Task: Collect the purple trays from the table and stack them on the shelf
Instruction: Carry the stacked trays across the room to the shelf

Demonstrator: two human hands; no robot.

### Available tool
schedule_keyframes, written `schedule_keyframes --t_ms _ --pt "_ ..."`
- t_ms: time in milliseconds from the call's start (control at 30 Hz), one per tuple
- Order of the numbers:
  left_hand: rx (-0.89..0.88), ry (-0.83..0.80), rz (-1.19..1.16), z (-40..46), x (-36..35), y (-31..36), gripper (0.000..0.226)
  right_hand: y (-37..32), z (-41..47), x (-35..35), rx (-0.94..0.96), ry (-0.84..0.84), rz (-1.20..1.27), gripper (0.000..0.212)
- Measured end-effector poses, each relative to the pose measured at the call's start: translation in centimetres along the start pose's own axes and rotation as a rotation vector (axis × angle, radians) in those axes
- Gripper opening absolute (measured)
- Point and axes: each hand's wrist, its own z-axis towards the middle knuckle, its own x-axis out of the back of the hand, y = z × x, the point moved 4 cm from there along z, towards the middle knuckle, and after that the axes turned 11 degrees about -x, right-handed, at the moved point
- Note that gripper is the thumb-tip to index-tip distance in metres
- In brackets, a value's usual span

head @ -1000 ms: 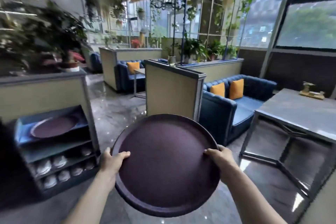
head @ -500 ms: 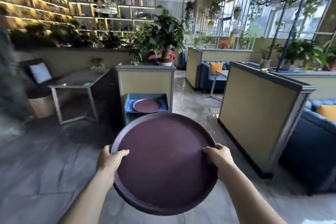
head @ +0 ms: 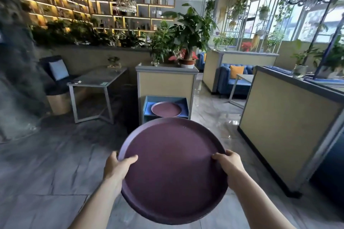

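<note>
I hold a large round purple tray point(head: 173, 171) flat in front of me at waist height. My left hand point(head: 116, 168) grips its left rim, thumb lying on the tray's inside. My right hand point(head: 228, 163) grips the right rim the same way. Straight ahead, beyond the tray's far edge, stands a blue shelf unit point(head: 149, 106) built into a beige partition. A second purple tray point(head: 166, 109) lies on its top shelf. The shelves below it are hidden behind the tray I carry.
A beige partition point(head: 284, 122) runs along my right, with a blue sofa point(head: 232, 82) beyond it. A grey table point(head: 98, 80) with metal legs stands left of the shelf unit. A potted plant point(head: 188, 42) sits on top of the shelf partition. Glossy tiled floor lies between me and the shelf.
The view has swung left, bringing the shelf unit from the left edge to straight ahead, and it looks slightly nearer. Both hands keep the same grip on the tray.
</note>
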Motion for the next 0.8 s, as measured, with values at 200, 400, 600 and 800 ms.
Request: schedule_keyframes --t_ms 200,400,600,800 --pt "-0.024 -0.038 -0.042 6.2 0.1 -0.6 0.101 -1.7 1.8 -4.2 -0.013 0.057 0.000 0.016" --pt "-0.042 -0.070 -0.004 12.0 -0.4 -1.6 0.099 -2.8 4.7 -8.2 -0.027 0.107 -0.006 0.015" --pt "-0.010 -0.071 0.034 18.4 -2.6 -3.0 0.095 -4.4 10.2 -12.3 -0.065 0.101 -0.015 0.013" --pt "0.033 -0.068 0.025 25.1 -6.7 -3.3 0.096 -7.0 18.1 -15.4 -0.082 0.077 -0.026 0.014"
